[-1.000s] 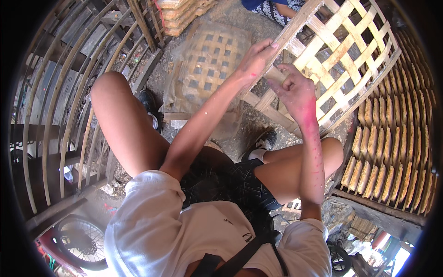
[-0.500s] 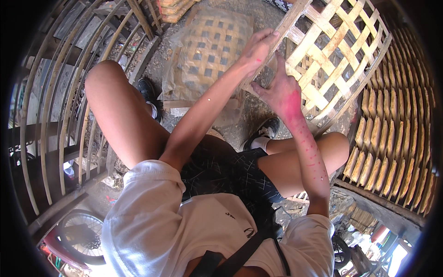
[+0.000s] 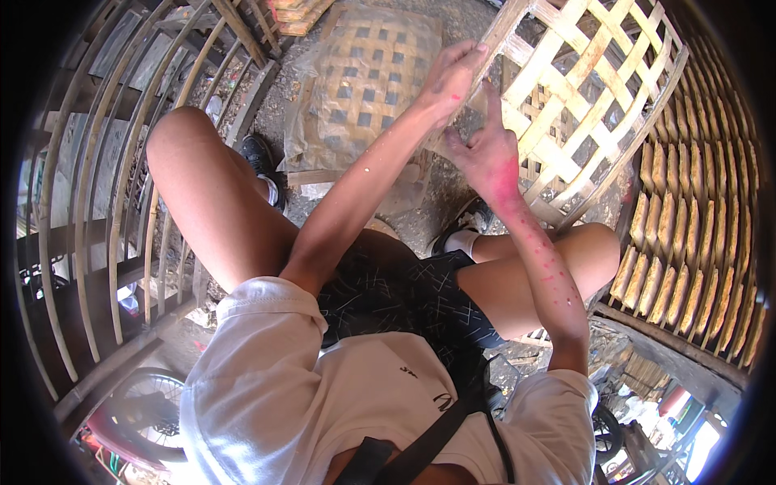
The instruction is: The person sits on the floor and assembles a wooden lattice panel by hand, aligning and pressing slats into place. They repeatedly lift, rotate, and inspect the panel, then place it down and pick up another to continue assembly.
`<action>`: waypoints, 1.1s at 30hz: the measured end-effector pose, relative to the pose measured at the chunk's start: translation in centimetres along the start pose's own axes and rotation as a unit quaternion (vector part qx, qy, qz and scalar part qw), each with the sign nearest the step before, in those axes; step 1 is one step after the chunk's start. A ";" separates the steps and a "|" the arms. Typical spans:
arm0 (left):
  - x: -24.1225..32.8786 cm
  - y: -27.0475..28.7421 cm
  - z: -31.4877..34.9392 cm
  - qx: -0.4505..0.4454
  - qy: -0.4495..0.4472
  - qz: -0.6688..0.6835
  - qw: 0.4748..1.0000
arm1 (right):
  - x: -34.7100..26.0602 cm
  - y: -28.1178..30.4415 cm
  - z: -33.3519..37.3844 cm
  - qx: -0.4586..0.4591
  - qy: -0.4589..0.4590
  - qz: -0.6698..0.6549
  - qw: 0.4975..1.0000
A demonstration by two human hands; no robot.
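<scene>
Right hand point(image 3: 489, 158) shifting left, forefinger extending, since a second ago | woven bamboo tray point(image 3: 578, 73) tilting ahead, rightward | left hand point(image 3: 453, 77) gripping its wooden edge point(image 3: 506, 24); right hold unclear | tray possibly tipping if left grip loosens | translucent-covered panel point(image 3: 368, 73) lying leftward

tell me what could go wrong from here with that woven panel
If the left hand slips off the edge of the panel, it might tip or drop, since the right hand is spread open and may not be supporting it.
Swung right, the panel could knock the slabs on the rack, though depth is hard to judge.
Both hands are bare, so splinters are possible.
</scene>
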State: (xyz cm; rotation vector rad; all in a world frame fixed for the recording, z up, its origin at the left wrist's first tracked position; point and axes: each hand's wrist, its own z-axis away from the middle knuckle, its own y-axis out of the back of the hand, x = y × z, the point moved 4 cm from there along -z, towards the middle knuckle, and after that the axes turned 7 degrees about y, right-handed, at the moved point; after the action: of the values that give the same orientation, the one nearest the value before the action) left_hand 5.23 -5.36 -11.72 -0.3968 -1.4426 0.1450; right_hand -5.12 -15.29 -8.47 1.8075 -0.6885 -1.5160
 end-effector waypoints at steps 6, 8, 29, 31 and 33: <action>0.0 -0.2 0.1 -0.002 -0.012 0.001 1.000 | 1.2 -1.5 0.3 0.068 0.096 0.082 0.990; 0.0 -0.4 0.2 0.004 -0.018 -0.001 1.000 | 1.4 -1.8 0.5 0.100 0.132 0.106 0.980; -0.9 -0.9 -0.1 -0.017 0.020 -0.023 0.999 | 1.3 3.7 -0.9 0.100 0.148 0.150 0.972; -0.5 -1.5 0.0 -0.002 -0.006 -0.010 1.000 | 1.0 3.5 -1.0 0.168 0.222 0.143 0.950; -0.4 -1.5 0.2 0.018 -0.006 -0.019 1.000 | 1.5 3.1 -0.9 0.162 0.231 0.176 0.943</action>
State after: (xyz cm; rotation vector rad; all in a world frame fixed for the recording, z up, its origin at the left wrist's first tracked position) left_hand 4.75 -6.88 -11.57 -0.3383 -1.4562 0.1422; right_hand -3.86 -18.21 -6.92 2.0447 -0.9945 -0.7350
